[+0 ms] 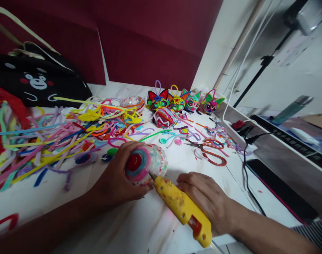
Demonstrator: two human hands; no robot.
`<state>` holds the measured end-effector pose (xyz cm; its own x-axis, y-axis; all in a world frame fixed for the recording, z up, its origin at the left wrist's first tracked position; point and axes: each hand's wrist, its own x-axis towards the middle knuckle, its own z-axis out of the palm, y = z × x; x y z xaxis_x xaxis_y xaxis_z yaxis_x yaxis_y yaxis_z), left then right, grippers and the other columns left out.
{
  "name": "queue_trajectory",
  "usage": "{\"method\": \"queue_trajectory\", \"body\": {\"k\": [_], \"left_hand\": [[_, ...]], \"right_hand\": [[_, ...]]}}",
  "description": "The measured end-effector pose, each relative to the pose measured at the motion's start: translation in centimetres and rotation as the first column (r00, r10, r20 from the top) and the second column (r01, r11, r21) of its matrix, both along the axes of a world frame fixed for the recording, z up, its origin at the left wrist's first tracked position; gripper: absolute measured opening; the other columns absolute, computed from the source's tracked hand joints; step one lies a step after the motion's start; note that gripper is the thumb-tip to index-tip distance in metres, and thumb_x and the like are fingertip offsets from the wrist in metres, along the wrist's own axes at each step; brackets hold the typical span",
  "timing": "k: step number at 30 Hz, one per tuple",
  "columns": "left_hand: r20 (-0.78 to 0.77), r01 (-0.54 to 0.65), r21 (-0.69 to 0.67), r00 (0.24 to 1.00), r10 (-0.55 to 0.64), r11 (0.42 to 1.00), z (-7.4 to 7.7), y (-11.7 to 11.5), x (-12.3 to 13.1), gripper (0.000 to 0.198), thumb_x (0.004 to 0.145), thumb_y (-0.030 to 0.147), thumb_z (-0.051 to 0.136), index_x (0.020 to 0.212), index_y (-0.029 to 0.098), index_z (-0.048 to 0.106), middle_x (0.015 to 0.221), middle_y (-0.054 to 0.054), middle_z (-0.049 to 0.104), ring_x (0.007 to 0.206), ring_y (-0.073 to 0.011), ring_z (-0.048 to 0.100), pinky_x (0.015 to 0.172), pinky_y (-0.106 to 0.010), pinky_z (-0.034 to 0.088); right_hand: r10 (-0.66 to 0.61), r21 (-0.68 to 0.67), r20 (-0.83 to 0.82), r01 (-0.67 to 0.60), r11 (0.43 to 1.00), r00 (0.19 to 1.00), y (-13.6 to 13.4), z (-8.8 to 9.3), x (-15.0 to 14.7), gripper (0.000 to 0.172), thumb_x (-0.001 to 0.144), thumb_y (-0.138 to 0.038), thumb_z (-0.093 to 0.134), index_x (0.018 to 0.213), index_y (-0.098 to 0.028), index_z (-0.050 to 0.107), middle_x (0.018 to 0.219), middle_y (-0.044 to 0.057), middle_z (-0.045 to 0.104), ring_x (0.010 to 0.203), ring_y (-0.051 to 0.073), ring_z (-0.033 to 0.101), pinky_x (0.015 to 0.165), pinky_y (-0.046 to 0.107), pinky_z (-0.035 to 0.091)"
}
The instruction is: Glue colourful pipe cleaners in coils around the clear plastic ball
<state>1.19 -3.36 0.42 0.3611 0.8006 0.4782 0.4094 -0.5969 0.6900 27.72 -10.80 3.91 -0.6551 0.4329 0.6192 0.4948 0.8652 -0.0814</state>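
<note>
My left hand (124, 173) is wrapped round a clear, speckled ball (159, 158). A coil of pipe cleaner (146, 160) in pink and blue with a red centre sits on the ball's near side. My right hand (203, 197) grips a yellow glue gun (174, 199), its fingers curled behind the body. The metal nozzle (152, 174) points up and left and is at the edge of the pink ring; whether it touches cannot be made out. A glue stick (216, 247) shows at the gun's rear end.
Loose pipe cleaners (57, 141) heap across the left. Several finished cat-face ornaments (158, 100) stand at the back, with a red striped ball (164, 118) before them. Orange-handled scissors (211, 150), a phone (281, 190), a black cable (245, 169) and a white shelf edge (269, 151) lie right.
</note>
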Motion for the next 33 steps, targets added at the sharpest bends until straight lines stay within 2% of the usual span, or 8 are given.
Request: {"method": "queue_trajectory", "body": {"k": [5, 11, 20, 29, 33], "left_hand": [[-0.002, -0.007, 0.005, 1.000, 0.007, 1.000, -0.08, 0.07, -0.10, 0.089, 0.061, 0.034, 0.087, 0.141, 0.035, 0.048, 0.138, -0.009, 0.056, 0.123, -0.0370, 0.060, 0.107, -0.054, 0.055], [-0.022, 0.011, -0.005, 1.000, -0.011, 1.000, -0.03, 0.00, -0.28, 0.090, 0.064, 0.034, 0.087, 0.143, 0.036, 0.044, 0.139, -0.008, 0.055, 0.124, -0.0371, 0.059, 0.107, -0.052, 0.055], [-0.001, -0.015, -0.020, 1.000, 0.015, 1.000, -0.29, -0.21, -0.17, 0.092, 0.061, 0.032, 0.086, 0.143, 0.037, 0.046, 0.142, -0.009, 0.054, 0.128, -0.0381, 0.058, 0.111, -0.055, 0.053], [-0.002, -0.020, -0.085, 1.000, 0.020, 0.996, -0.31, -0.27, -0.33, 0.096, 0.059, 0.032, 0.090, 0.144, 0.038, 0.046, 0.144, -0.009, 0.053, 0.128, -0.0389, 0.058, 0.111, -0.057, 0.051], [-0.002, -0.011, -0.080, 1.000, 0.011, 0.997, -0.30, -0.27, -0.40, 0.095, 0.060, 0.032, 0.089, 0.144, 0.038, 0.045, 0.143, -0.009, 0.054, 0.126, -0.0388, 0.059, 0.109, -0.056, 0.053]], "right_hand": [[-0.006, 0.009, 0.002, 0.006, 1.000, 1.000, -0.08, 0.02, 0.15, 0.050, 0.112, -0.034, 0.021, 0.104, -0.009, 0.064, 0.090, 0.015, 0.071, 0.087, 0.022, 0.069, 0.072, 0.033, 0.060], [-0.045, 0.029, -0.028, 0.046, 0.999, 0.999, -0.03, -0.11, 0.34, 0.050, 0.112, -0.038, 0.023, 0.104, -0.010, 0.064, 0.093, 0.015, 0.069, 0.086, 0.022, 0.070, 0.071, 0.032, 0.058], [0.013, 0.004, -0.019, -0.013, 1.000, 1.000, -0.03, 0.26, -0.13, 0.050, 0.112, -0.035, 0.023, 0.102, -0.009, 0.064, 0.088, 0.014, 0.072, 0.084, 0.020, 0.070, 0.071, 0.032, 0.059], [-0.052, 0.026, -0.037, 0.053, 0.998, 0.998, -0.11, 0.14, 0.23, 0.049, 0.112, -0.036, 0.023, 0.105, -0.010, 0.064, 0.092, 0.015, 0.071, 0.089, 0.022, 0.070, 0.071, 0.032, 0.059], [-0.030, 0.010, -0.023, 0.030, 0.999, 0.999, -0.08, 0.10, 0.17, 0.050, 0.112, -0.036, 0.022, 0.104, -0.010, 0.064, 0.092, 0.015, 0.071, 0.087, 0.022, 0.070, 0.072, 0.033, 0.059]]}}
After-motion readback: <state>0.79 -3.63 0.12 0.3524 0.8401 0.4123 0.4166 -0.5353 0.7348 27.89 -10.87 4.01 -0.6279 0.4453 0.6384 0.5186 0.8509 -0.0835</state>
